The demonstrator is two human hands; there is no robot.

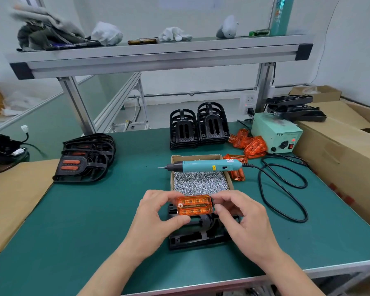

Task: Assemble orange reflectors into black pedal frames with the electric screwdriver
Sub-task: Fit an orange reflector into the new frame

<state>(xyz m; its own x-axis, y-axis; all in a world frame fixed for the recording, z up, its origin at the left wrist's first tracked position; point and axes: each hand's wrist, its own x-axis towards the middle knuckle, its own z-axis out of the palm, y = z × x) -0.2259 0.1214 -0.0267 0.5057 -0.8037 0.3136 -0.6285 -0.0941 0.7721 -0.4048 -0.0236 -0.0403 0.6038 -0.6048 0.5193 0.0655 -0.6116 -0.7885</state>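
Head view is showing a green table, with a pale green power box reading "LED" at its right rear. Over the black pedal frame, the left hand and right hand are each pinching one end of the orange reflector between them.

The left hand and right hand are bare.

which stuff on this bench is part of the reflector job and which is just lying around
Job: orange reflector, pinched by left hand and right hand; black pedal frame under it; electric screwdriver; screw box; spare reflectors; stacked frames.
Lying about: white gloves, grey rags on the shelf.
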